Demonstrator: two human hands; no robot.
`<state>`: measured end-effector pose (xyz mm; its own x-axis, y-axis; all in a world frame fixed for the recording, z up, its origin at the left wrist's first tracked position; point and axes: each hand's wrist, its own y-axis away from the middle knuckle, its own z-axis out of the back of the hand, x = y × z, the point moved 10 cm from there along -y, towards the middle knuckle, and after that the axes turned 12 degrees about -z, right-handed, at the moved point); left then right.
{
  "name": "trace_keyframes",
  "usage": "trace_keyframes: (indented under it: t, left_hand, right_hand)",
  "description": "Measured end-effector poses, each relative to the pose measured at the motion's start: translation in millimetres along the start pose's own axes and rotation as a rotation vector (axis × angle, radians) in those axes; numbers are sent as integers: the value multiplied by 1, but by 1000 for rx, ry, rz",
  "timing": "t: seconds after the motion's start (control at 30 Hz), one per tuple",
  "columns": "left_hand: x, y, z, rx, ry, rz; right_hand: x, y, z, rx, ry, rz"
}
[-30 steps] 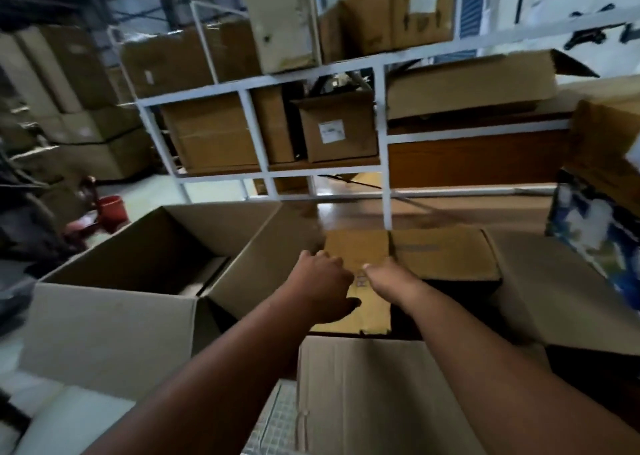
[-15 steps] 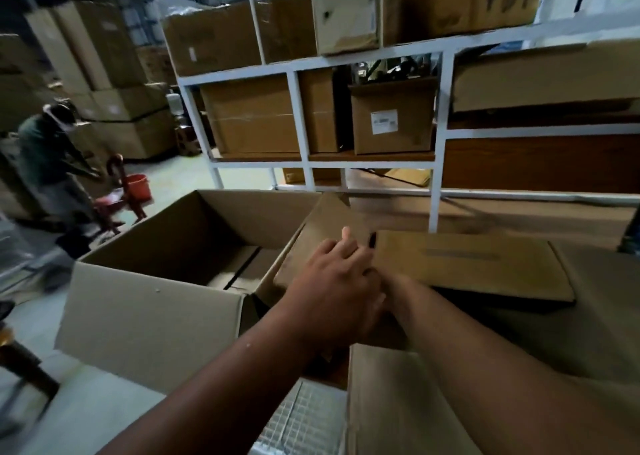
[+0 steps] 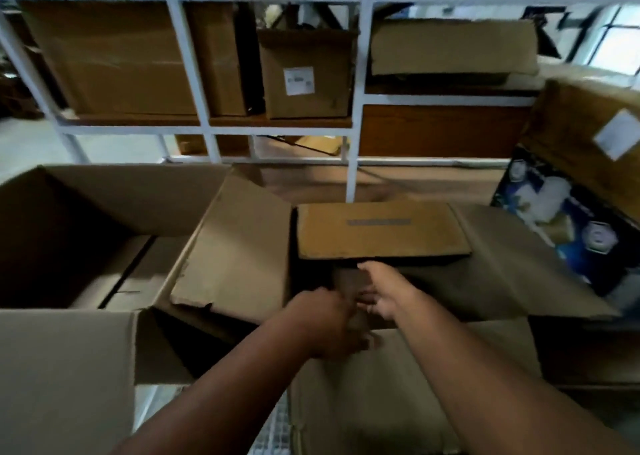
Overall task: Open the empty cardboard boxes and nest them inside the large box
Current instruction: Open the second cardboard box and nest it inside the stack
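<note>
A large open box (image 3: 104, 246) of plain, matte corrugated cardboard is seen at the left, its creased flap (image 3: 235, 250) leaning rightward. Beside it, the left hand (image 3: 325, 323) and right hand (image 3: 384, 291) are held close together inside a smaller box, under its flat tan flap (image 3: 377, 229); whether anything is gripped cannot be told. Compared with half a second earlier, both hands are found lower.

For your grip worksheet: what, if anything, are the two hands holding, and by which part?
Both the left hand and right hand meet on the box, at its near flap's edge; whether they grip it cannot be told.
</note>
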<state>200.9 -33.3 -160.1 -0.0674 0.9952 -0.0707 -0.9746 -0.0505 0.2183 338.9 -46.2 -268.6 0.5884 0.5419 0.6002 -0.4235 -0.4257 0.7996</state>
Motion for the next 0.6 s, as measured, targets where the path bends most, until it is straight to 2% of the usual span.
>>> trace_keyframes:
  t: [0.07,0.17,0.23,0.3,0.37,0.47,0.6]
  left_hand:
    - [-22,-20,-13,118,37,-70]
    - [-26,-47,-32,237,114,9]
    - [-21,-59,-39,329,182,55]
    - [-22,-72,-38,431,233,25]
    - [-24,-84,-29,449,254,13]
    - [-22,-98,-29,445,316,35]
    - [-25,-110,-33,464,287,-11]
  right_hand:
    - [4,-10,26,14,-166,-26]
    - [36,-16,54,72,-283,47]
    - [73,-9,64,84,-312,177]
    - [117,3,72,65,-285,346]
    - [163,17,76,26,-146,498]
    - [221,17,75,-89,195,632]
    - [258,-32,64,-343,854,750]
